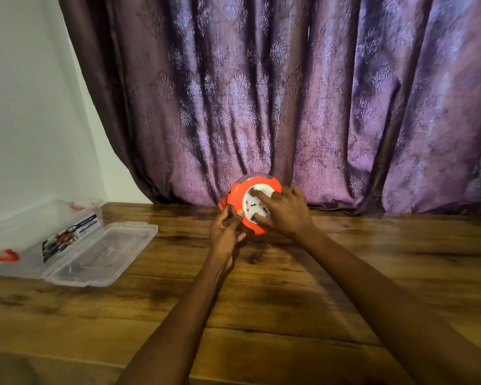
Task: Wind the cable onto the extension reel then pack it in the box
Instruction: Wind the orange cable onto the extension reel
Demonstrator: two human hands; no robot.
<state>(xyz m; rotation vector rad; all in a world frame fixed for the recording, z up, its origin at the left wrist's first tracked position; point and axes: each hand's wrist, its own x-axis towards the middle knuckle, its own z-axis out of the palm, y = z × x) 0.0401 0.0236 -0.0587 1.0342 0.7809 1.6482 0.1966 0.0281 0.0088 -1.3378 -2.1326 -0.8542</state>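
Both hands are on the orange extension reel (238, 194), held tilted over the far middle of the wooden table (289, 287), close to the purple curtain (289, 93). Left hand (225, 232) grips its near-left rim, fingers curled; right hand (285, 211) pinches the white centre face. The clear box (34, 232) sits open far left, its lid (103, 252) beside it.

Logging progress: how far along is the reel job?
Done: no loose cable shows on the wooden table, so winding looks about finished. In hand: the left hand grips the round orange extension reel while the right hand holds its white socket face. Left: placing it in the open clear plastic box, closing the lid.
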